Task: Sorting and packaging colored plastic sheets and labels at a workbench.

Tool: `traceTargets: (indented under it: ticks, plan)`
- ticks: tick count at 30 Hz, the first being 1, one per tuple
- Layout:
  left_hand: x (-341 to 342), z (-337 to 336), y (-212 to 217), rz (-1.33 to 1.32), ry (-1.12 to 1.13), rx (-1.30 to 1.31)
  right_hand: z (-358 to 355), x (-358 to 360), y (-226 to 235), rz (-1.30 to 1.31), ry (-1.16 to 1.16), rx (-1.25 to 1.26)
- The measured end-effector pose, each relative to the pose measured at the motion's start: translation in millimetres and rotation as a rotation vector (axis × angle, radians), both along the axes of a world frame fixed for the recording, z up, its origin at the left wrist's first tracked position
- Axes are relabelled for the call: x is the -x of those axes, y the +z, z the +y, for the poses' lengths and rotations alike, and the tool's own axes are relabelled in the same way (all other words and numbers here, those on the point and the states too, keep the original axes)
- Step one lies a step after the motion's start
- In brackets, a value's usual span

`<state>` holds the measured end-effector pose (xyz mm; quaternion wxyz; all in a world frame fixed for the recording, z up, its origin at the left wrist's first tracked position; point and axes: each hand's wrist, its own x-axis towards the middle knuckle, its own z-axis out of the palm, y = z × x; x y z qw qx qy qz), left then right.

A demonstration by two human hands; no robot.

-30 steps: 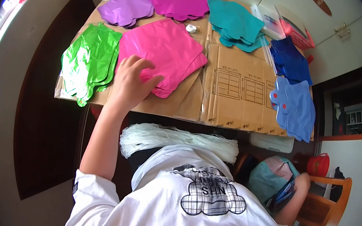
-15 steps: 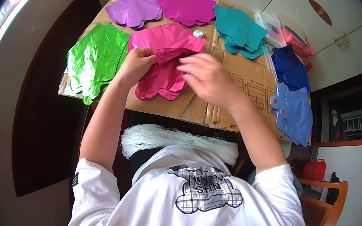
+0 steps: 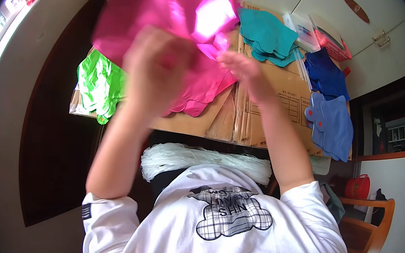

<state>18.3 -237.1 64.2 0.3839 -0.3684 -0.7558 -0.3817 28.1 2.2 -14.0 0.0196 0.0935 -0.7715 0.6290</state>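
Observation:
A shiny pink foil balloon [image 3: 147, 16], flat and smeared by motion, is raised over the far part of the table. My left hand [image 3: 156, 63] is closed on its lower edge, also blurred. Beside the balloon's lower right corner is my right hand [image 3: 246, 72], fingers stretched out towards the foil; I cannot tell whether the fingertips touch it. Under my hands lies a stack of flat pink foil balloons [image 3: 198, 95] with scalloped edges, partly hidden by the left hand and the raised balloon.
Brown cardboard [image 3: 269, 89] covers the table. Green foil balloons [image 3: 99, 83] lie left; teal [image 3: 269, 33], dark blue [image 3: 326, 74] and light blue [image 3: 333, 129] stacks lie right. A clear box [image 3: 302, 26] stands behind. White string [image 3: 202, 161] lies before my chest.
My left hand has lifted the pink foil balloon up and away from the stack. It now hides the purple and magenta stacks. My right hand has shifted slightly right.

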Motion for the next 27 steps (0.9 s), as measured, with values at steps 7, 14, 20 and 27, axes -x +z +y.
traceTargets:
  ticks: [7, 14, 20, 27]
  plan:
    - [-81.7, 109.3, -83.4, -0.509, -0.223, 0.193, 100.0, -69.9, 6.8, -0.179, -0.278, 0.301]
    - [-6.0, 13.1, -77.1, -0.549, 0.087, -0.008, 167.5, -80.8, -47.5, -0.143, -0.669, -0.331]
    - [61.2, -142.0, -105.7, -0.671, 0.709, 0.428, 168.4, -80.2, -49.7, -0.114, -0.641, -0.329]
    - [75.1, -153.4, -129.4, -0.647, 0.603, 0.32, 118.9, -98.5, 11.4, 0.078, -0.859, -1.295]
